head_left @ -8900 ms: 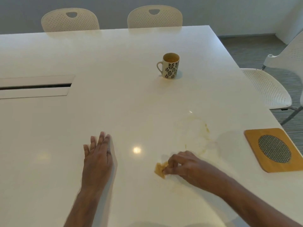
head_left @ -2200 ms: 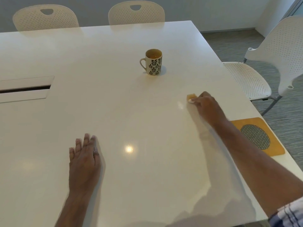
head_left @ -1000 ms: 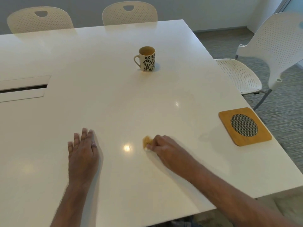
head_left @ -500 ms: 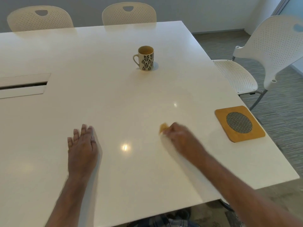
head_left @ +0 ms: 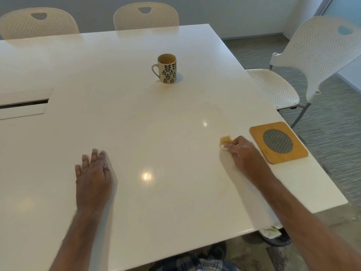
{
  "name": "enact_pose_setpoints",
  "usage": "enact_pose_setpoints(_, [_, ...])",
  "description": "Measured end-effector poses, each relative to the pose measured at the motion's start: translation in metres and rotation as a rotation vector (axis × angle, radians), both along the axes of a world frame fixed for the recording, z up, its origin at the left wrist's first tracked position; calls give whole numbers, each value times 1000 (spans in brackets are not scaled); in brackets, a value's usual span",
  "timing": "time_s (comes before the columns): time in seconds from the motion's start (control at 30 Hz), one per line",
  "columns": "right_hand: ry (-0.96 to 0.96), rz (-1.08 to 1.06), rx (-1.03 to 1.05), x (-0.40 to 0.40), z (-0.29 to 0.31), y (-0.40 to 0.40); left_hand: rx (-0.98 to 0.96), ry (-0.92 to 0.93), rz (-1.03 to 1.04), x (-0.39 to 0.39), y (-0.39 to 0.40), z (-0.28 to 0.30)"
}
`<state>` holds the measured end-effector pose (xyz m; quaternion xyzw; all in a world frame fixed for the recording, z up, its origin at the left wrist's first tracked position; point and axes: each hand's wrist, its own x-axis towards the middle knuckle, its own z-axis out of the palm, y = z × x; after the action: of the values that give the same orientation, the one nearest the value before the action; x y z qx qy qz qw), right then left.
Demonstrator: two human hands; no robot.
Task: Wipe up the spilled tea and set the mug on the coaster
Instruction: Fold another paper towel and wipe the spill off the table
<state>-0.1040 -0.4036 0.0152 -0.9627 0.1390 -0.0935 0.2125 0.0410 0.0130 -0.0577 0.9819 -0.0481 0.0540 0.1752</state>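
R hand (head_left: 241,151) pinches a tea-stained wad of tissue (head_left: 225,140) against the bench (head_left: 121,118), just left of the wooden coaster (head_left: 278,142). L hand (head_left: 93,178) lies flat, fingers straight. Mug (head_left: 167,68) w/ tea stands upright farther back, well apart from coaster.

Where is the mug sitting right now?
In the head view the mug stands upright on the bare table, far centre, well away from the coaster at the right edge and untouched by either hand.
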Motion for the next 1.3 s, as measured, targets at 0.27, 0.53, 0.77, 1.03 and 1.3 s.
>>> enact_pose_setpoints(0.27, [149,477,149,-71,-20,72,11,8,3,1,-1,0])
enact_pose_setpoints(0.53, [78,152,-21,-69,4,17,22,19,-3,1,0,0])
enact_pose_setpoints(0.77, [169,521,113,-86,-28,109,16,19,1,1,0,1])
enact_pose_setpoints(1.03, [42,701,-18,7,-24,130,9,24,0,2,-1,0])
enact_pose_setpoints(1.3, [-102,548,35,63,-19,133,-1,20,4,2,-1,-1])
